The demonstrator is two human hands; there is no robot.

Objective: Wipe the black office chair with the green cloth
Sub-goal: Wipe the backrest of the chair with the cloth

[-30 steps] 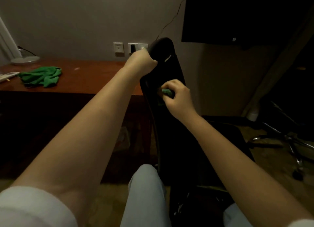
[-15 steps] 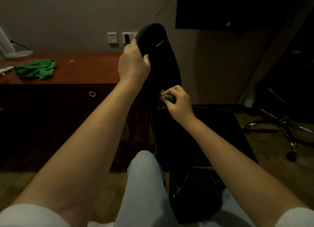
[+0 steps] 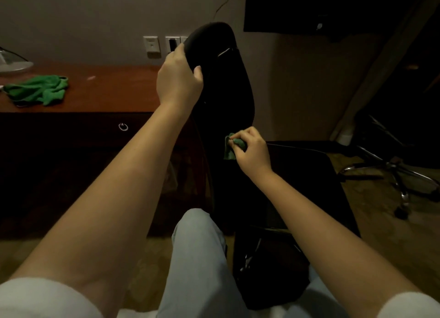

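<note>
The wiping step is in progress. The black office chair (image 3: 228, 103) stands on the floor just in front of the table's (image 3: 107, 96) front edge, with its backrest seen from the side. The left hand (image 3: 178, 79) grips the top of the backrest, the fingers (image 3: 197, 71) curled round its padded rim, and I judge that it steadies the chair. The right hand (image 3: 252, 151) holds the green cloth (image 3: 229, 152) bunched small, pinched between thumb and curled fingers, and presses it on the side edge of the backrest, at about the middle of its height and above the seat (image 3: 309, 175).

A second green cloth (image 3: 38, 90) lies crumpled on the table near its left end and is not in use.

Much of the chair seems to remain: the lower backrest and the seat. The next move probably calls for a firm stroke along the backrest edge, downward toward the seat, while the left hand stops the chair from turning or rolling. Opening the cloth wider would cover more surface.
</note>
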